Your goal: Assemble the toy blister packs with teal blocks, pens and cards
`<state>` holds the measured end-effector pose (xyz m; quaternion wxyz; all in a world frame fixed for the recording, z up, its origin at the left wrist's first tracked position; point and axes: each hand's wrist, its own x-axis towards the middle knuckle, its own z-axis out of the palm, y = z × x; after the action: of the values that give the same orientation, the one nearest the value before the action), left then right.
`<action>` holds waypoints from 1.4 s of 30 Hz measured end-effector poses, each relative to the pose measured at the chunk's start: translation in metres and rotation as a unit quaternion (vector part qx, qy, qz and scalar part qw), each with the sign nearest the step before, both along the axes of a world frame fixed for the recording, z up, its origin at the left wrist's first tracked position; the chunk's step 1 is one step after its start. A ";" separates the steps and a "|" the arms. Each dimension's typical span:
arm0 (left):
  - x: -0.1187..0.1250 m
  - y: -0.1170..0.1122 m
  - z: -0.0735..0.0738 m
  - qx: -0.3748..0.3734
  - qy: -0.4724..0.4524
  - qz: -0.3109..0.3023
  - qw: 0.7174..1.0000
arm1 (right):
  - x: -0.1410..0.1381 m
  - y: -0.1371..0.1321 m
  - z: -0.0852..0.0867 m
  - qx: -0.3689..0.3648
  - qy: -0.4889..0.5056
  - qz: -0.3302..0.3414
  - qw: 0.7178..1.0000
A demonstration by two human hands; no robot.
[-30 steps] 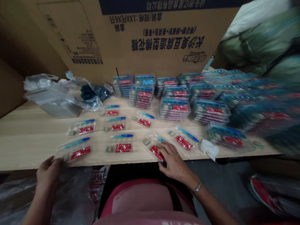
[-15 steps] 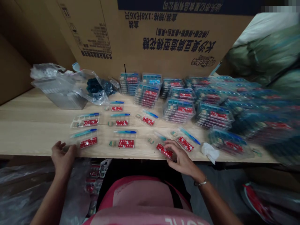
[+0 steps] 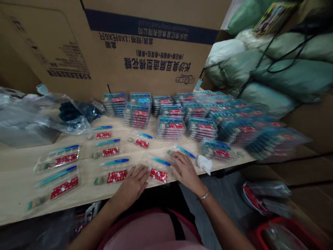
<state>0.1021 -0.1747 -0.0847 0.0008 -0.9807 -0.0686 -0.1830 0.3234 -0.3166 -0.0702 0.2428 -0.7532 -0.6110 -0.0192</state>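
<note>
Several clear plastic trays, each with a blue pen and a red patterned packet, lie open on the wooden table (image 3: 15, 194). My left hand (image 3: 134, 184) rests flat, fingers stretched, at the left side of the nearest tray (image 3: 157, 170) by the front edge. My right hand (image 3: 183, 168) lies flat with spread fingers on the neighbouring tray (image 3: 179, 151), just right of that one. Another tray (image 3: 113, 172) sits left of my left hand. Neither hand grips anything.
Stacks of filled trays (image 3: 170, 126) crowd the back and right of the table. A large cardboard box (image 3: 130, 41) stands behind. Clear plastic bags (image 3: 28, 118) lie at the left, a white tissue (image 3: 204, 163) near the right hand, green sacks (image 3: 273, 69) at the right.
My left hand has moved from the far-left tray at the table's edge across to the tray in front of me. The view has swung right. The right hand shifted slightly onto the neighbouring tray.
</note>
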 end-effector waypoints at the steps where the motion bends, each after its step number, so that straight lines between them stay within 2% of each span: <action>1: 0.004 0.001 -0.004 0.013 0.002 0.014 1.000 | 0.008 -0.002 -0.004 -0.002 -0.013 -0.031 0.999; 3: 0.004 0.007 -0.010 0.029 -0.002 0.036 0.999 | 0.022 -0.006 -0.010 -0.014 -0.023 -0.038 0.999; 7: -0.007 0.018 -0.011 0.025 -0.026 0.044 0.998 | 0.033 -0.015 -0.010 -0.005 0.021 0.063 0.998; 10: -0.011 0.021 -0.008 0.028 -0.039 0.059 0.997 | 0.035 -0.018 -0.006 0.017 0.056 0.109 0.992; 16: -0.009 0.020 -0.004 0.063 -0.042 0.134 0.988 | 0.044 -0.028 -0.004 0.045 0.069 0.143 0.986; 19: -0.007 0.017 0.003 0.070 -0.041 0.161 0.984 | 0.043 -0.030 0.000 0.047 0.059 0.132 0.988; 21: -0.001 0.013 0.010 0.056 -0.052 0.149 0.986 | 0.040 -0.024 0.004 0.042 0.055 0.100 0.993; 24: 0.020 0.004 0.017 0.005 -0.061 0.070 0.996 | 0.033 -0.005 0.012 -0.006 0.057 0.058 0.997; 27: 0.048 -0.007 0.017 -0.040 -0.036 -0.025 0.998 | 0.028 0.016 0.017 -0.090 0.059 0.062 0.992; 29: 0.062 -0.013 0.013 -0.055 -0.013 -0.059 0.997 | 0.025 0.025 0.017 -0.132 0.040 0.064 0.988; 32: 0.073 -0.017 0.006 -0.075 0.020 -0.064 0.995 | 0.023 0.032 0.016 -0.157 -0.008 0.064 0.985; 35: 0.073 -0.018 0.003 -0.091 0.038 -0.059 0.993 | 0.023 0.037 0.020 -0.182 -0.025 0.072 0.980; 38: 0.071 -0.017 0.002 -0.099 0.040 -0.055 0.993 | 0.027 0.040 0.027 -0.206 0.010 0.090 0.974; 42: 0.071 -0.017 0.001 -0.105 0.039 -0.048 0.993 | 0.033 0.035 0.027 -0.146 0.106 0.120 0.976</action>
<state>0.1729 -0.1921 -0.0840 -0.1080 -0.9840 -0.0399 -0.1360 0.3559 -0.2815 -0.0434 0.1944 -0.6998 -0.6636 0.1794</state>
